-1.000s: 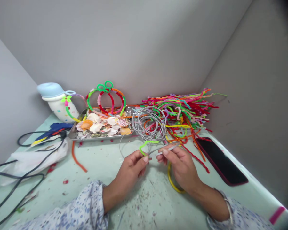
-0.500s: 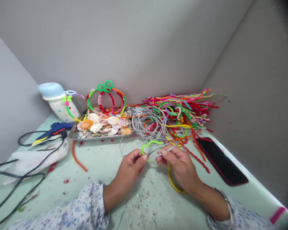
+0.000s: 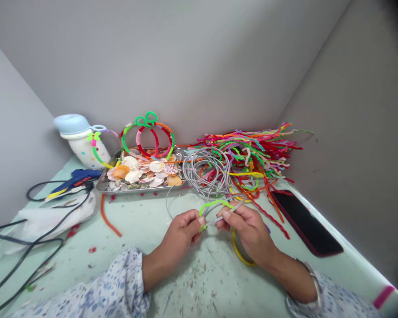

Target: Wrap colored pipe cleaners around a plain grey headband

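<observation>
My left hand pinches the end of a lime-green pipe cleaner against a thin grey metal headband. My right hand is closed on the same headband's grey end, just right of the left fingers. The green strand arches up between both hands. Both hands hover low over the pale green table, near its middle. A yellow pipe cleaner loop lies under my right hand.
Behind the hands lie a pile of grey headbands, a heap of coloured pipe cleaners, a metal tray of shells with wrapped hoops. A phone lies right; a glue gun, cables, white jug left.
The green pipe cleaner's free end has swung rightward and lower, over my right fingers. Both hands have dropped slightly and closed in on each other.
</observation>
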{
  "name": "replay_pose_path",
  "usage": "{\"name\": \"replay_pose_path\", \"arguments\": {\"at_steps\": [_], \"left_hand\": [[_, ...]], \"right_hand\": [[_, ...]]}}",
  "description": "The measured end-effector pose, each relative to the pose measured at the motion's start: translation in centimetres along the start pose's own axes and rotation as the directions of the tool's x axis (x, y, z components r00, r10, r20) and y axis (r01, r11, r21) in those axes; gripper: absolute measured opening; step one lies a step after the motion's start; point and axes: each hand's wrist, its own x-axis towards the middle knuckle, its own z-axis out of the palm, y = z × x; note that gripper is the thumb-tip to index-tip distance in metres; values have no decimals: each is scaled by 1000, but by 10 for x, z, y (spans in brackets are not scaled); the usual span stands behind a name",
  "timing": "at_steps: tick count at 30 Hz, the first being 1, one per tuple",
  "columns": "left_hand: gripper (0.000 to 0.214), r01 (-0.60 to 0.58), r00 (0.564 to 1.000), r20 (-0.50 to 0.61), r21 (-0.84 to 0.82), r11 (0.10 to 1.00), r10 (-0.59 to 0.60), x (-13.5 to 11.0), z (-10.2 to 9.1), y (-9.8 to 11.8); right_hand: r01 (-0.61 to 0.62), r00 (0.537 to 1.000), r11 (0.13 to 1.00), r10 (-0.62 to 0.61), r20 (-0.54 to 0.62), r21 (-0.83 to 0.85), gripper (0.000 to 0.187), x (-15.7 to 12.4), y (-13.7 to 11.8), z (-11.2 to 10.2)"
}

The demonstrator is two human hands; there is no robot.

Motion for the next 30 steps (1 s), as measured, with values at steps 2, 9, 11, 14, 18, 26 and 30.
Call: {"name": "replay_pose_path", "arguments": {"at_steps": [2,9,11,14,18,26,30], "left_hand": [[34,5,1000,7,-4,1000,-5,-1,1,1],[37,1,1000,23,6,1000,-1,-1,1,3],[37,-10,1000,8,-4,1000,10,-1,1,2],[33,-21,1000,5,7,1000,21,-1,0,1],[29,-24,1000,-10,37,999,25,-1,0,0],[25,-13,1000,-23,29,999,13,0,0,1],[28,-7,1000,-7,24,1000,8,0,0,2]], "right_hand": [[4,1000,1000,-4,15,10,25,0,1,0],[21,1000,999,-20,-6,44,23,0,9,-4],[36,999,998,-34,-32,55,23,1,12,-5],[40,998,996,-36,-56,75,23,3,15,-6],[33,998,997,-30,-46,67,23,3,14,-4],[22,999,999,-20,-39,43,26,1,11,-3],[35,999,998,-33,-42,51,25,3,11,-2]]}}
